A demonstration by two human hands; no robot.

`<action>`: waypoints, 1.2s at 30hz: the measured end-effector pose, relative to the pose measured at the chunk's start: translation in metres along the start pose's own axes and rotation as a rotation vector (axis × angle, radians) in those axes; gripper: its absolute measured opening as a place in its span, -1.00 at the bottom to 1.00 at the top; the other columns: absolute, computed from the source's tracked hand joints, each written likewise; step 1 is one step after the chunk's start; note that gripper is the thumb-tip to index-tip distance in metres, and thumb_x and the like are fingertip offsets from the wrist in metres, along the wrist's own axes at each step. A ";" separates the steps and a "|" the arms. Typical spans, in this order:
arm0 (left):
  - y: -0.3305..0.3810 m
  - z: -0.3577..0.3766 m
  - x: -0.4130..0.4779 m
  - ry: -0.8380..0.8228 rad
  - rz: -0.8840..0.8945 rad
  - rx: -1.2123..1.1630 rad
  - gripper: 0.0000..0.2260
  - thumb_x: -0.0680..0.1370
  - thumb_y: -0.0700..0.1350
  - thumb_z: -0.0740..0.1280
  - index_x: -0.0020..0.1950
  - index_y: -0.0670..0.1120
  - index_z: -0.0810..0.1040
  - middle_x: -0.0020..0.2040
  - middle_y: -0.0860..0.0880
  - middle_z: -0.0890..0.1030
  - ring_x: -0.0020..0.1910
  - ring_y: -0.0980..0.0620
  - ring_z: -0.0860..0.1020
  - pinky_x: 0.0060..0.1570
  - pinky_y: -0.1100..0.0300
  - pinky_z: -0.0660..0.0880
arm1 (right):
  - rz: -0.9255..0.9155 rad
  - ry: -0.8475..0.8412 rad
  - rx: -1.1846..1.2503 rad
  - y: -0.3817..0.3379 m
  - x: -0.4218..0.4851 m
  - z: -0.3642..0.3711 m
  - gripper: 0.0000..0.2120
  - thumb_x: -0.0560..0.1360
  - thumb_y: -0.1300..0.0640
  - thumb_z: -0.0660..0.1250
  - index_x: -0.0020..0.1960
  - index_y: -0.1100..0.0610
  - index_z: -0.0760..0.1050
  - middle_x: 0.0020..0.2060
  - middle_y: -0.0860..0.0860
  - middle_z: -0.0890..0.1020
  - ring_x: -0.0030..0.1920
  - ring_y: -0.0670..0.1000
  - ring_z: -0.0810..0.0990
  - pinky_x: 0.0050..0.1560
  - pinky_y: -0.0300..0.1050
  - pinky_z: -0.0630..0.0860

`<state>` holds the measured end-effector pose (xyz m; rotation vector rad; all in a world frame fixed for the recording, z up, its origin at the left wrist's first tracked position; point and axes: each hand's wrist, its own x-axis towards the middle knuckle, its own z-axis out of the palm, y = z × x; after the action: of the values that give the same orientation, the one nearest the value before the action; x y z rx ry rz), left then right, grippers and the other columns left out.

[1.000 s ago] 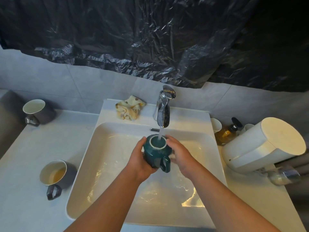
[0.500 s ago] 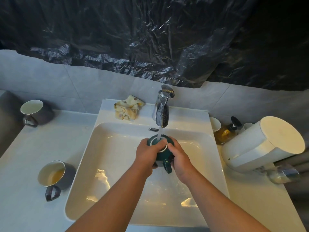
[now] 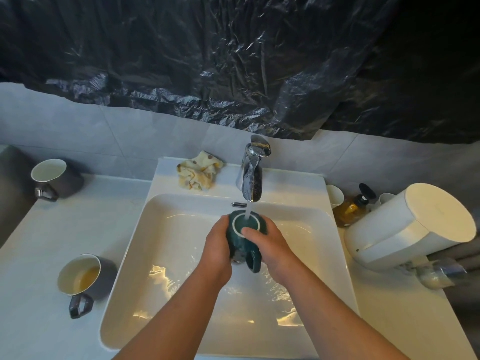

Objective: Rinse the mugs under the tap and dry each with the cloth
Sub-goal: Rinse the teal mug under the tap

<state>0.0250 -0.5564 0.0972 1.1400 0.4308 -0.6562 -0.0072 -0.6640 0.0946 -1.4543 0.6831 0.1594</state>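
Observation:
A dark green mug is held over the sink under the running chrome tap, base up, with water falling on its white foot ring. My left hand grips its left side. My right hand grips the right side, thumb on the base. The handle points toward me. A grey mug with brownish liquid stands on the counter at the left, another grey mug farther back. A crumpled yellow spotted cloth lies on the sink ledge left of the tap.
To the right of the sink stand a white cup, an amber pump bottle and a large white cylindrical appliance. Black plastic sheeting hangs over the tiled wall behind. Water pools in the basin.
The mug has been turned from mouth-up to base-up under the stream. Both hands have shifted round it and stay on it.

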 end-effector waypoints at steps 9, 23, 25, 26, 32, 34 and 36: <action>-0.001 -0.006 0.002 -0.037 0.128 0.156 -0.70 0.69 0.04 0.14 0.15 0.05 0.66 0.01 -0.04 0.74 -0.01 0.02 0.68 -0.09 0.13 0.60 | 0.007 0.166 -0.014 -0.006 0.011 0.010 -0.71 0.46 -0.13 0.46 0.11 -0.07 0.52 0.01 0.01 0.67 0.00 0.03 0.65 -0.14 -0.12 0.56; -0.002 -0.017 0.006 0.021 0.170 0.417 -0.67 0.57 -0.17 0.44 0.33 -0.09 0.53 0.20 -0.12 0.61 0.07 -0.06 0.64 -0.02 0.12 0.67 | 0.109 0.062 -0.183 -0.003 0.002 -0.003 -0.45 0.43 -0.42 0.23 0.20 -0.04 0.42 0.04 0.06 0.64 0.03 0.09 0.67 0.04 0.05 0.66; -0.001 -0.015 0.004 0.016 0.217 0.460 -0.67 0.59 -0.23 0.41 0.34 -0.06 0.51 0.25 -0.10 0.57 0.05 0.02 0.62 -0.15 0.30 0.62 | 0.145 0.064 -0.123 -0.001 0.003 -0.005 -0.39 0.29 -0.39 0.31 0.17 -0.02 0.48 0.03 0.10 0.68 0.02 0.13 0.69 0.09 0.16 0.66; 0.002 -0.014 0.002 0.011 0.240 0.479 -0.64 0.59 -0.24 0.40 0.36 -0.05 0.49 0.28 -0.09 0.55 0.08 0.02 0.61 -0.14 0.34 0.60 | 0.152 0.077 -0.056 -0.001 0.003 -0.006 -0.46 0.34 -0.32 0.31 0.16 0.02 0.51 0.01 0.14 0.69 0.02 0.17 0.70 0.11 0.22 0.64; 0.005 -0.009 -0.012 0.073 0.166 0.482 -0.79 0.64 -0.02 0.33 0.20 -0.10 0.49 0.22 -0.09 0.56 0.13 -0.03 0.56 0.09 0.11 0.51 | 0.176 0.126 0.641 0.013 0.005 -0.017 -0.57 0.56 -0.16 0.17 0.10 0.16 0.59 -0.09 0.22 0.70 0.00 0.26 0.64 0.19 0.27 0.54; -0.002 -0.011 -0.019 -0.047 0.049 0.492 -0.79 0.68 0.04 0.23 0.08 -0.08 0.54 0.14 -0.12 0.64 0.09 -0.04 0.61 0.16 0.06 0.56 | 0.178 0.130 0.768 0.019 0.007 -0.018 -0.55 0.54 -0.16 0.17 0.16 0.16 0.57 -0.02 0.23 0.64 0.06 0.28 0.60 0.28 0.32 0.47; -0.008 -0.011 -0.024 -0.118 0.050 0.564 -0.76 0.70 0.04 0.18 0.07 -0.07 0.56 0.08 -0.06 0.66 0.09 0.00 0.63 0.13 0.14 0.57 | 0.192 0.137 0.800 0.025 0.008 -0.020 -0.50 0.53 -0.15 0.15 0.24 0.19 0.54 0.03 0.25 0.62 0.10 0.29 0.58 0.27 0.32 0.46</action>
<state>0.0020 -0.5418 0.1024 1.6271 0.1118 -0.8234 -0.0197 -0.6812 0.0703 -0.6354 0.8690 -0.0679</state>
